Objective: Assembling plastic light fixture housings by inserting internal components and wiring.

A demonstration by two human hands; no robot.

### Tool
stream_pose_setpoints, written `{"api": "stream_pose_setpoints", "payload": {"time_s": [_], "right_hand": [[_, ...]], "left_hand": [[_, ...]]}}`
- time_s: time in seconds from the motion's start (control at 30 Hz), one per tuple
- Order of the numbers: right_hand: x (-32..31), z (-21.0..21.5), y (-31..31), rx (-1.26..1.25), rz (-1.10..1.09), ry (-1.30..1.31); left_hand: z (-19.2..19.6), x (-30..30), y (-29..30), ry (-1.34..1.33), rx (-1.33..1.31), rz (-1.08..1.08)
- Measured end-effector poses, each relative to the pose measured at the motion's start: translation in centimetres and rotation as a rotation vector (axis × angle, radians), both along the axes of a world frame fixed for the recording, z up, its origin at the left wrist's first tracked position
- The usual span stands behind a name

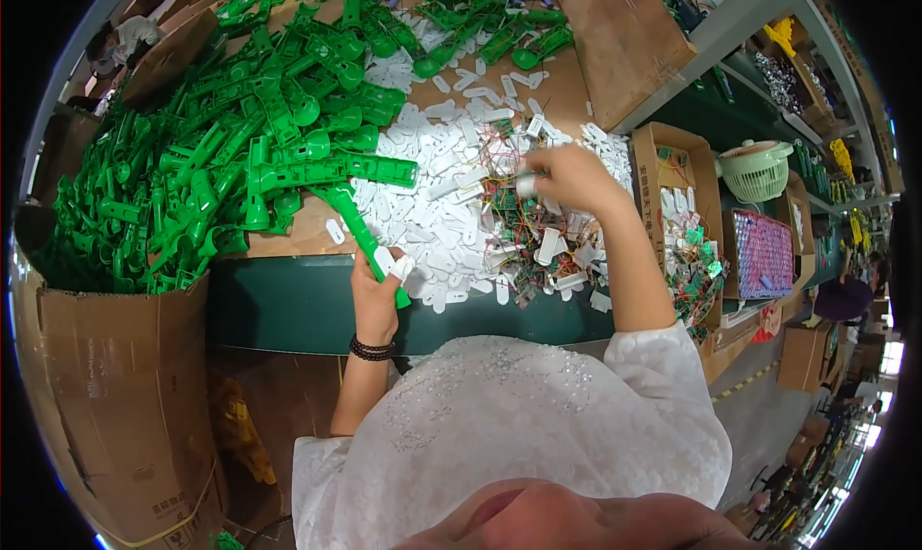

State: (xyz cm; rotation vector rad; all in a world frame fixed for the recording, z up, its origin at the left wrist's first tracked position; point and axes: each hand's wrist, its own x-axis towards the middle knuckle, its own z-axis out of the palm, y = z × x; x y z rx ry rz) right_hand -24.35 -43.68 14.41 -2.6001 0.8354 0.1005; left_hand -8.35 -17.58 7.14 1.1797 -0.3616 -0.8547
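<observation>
My left hand [373, 298] is closed around the lower end of a long green plastic housing [353, 219], tilted up and away to the left. Small white oval plastic pieces [384, 260] show at my left thumb and fingers. Out over a tangle of wired circuit boards [509, 209], my right hand [581, 177] has its fingers drawn together. A small silvery, rounded thing [525, 184] shows at its fingertips, partly blurred. Around and under the wires spreads a broad heap of white oval plastic pieces [432, 228].
A tall pile of green housings [230, 137] covers the left of the table, above a large cardboard box [125, 387]. At the right stand a cardboard tray [663, 151] of circuit boards, a pale green basket [756, 172] and a tray of pinkish parts [764, 252].
</observation>
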Motion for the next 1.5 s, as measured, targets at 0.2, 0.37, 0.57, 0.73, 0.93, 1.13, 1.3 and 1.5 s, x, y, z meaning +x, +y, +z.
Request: {"api": "stream_pose_setpoints", "payload": {"time_s": [0.2,0.37,0.57,0.73,0.93,1.13,1.3,1.5], "right_hand": [[5.8,-9.0,-8.3,-0.296,-0.233,0.046],[5.8,-9.3,-7.6,0.086,-0.033,-0.034],[1.2,-3.0,-3.3,0.319,-0.11,-0.487],[-1.1,-0.7,-4.4,0.312,-0.257,-0.836],[1.6,-7.7,-11.8,-0.039,-0.372,-0.291],[5.0,-9.8,-10.0,0.026,-0.129,0.089],[0.7,-6.3,-8.1,0.074,-0.079,-0.146],[-0.8,-5.1,-5.6,0.783,-0.168,-0.695]], "left_hand": [[1.1,-1.1,-1.1,-0.024,-0.018,-0.006],[0.7,-1.1,-0.1,-0.034,0.009,-0.001],[-0.2,-1.0,-0.5,-0.017,0.018,-0.039],[1.1,0.0,-3.2,-0.134,0.01,-0.059],[-1.1,3.4,-16.4,-0.899,0.063,-0.089],[-5.7,3.4,-22.8,-1.401,0.1,-0.462],[-0.5,1.8,-17.4,-1.135,0.361,-0.629],[1.6,1.1,-11.4,-0.581,0.12,-0.468]]}}
